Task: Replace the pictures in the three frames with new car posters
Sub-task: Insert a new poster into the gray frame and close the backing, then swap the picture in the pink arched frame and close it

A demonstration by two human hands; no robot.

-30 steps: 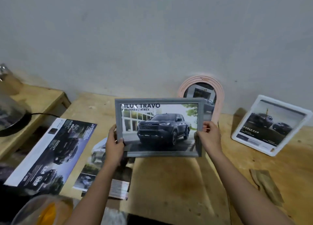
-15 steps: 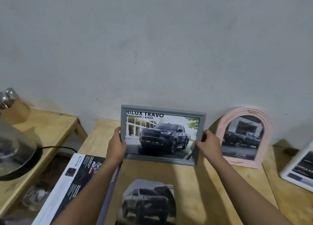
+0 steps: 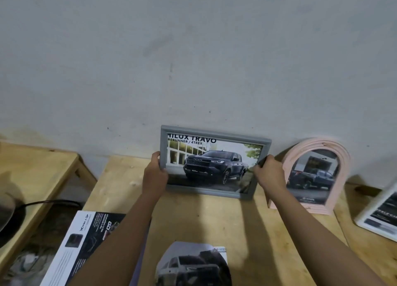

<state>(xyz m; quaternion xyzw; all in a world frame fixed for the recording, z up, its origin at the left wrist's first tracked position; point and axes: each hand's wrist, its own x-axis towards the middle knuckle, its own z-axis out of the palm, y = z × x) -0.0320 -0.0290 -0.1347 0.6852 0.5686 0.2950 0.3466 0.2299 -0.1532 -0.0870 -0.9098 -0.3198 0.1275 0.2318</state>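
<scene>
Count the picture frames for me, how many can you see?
3. The grey frame is held in both hands against the wall, the pink arched frame leans just right of it, and the white frame sits at the right edge, partly cut off.

We see a dim room with soft, dull light. The wall (image 3: 193,49) looks flat grey with no bright spots. The light seems to come from above and behind us, because the arms throw long soft shadows forward on the desk (image 3: 247,221), reaching toward the wall. A dark shadow sits behind the pink frame (image 3: 341,156). The grey frame (image 3: 214,133) in the middle is fairly sharp, and we can read its big letters. The white frame (image 3: 365,221) at the right edge is blurry and stretched. The desk edges bend near the sides. The left corner is dark and fuzzy.
</scene>
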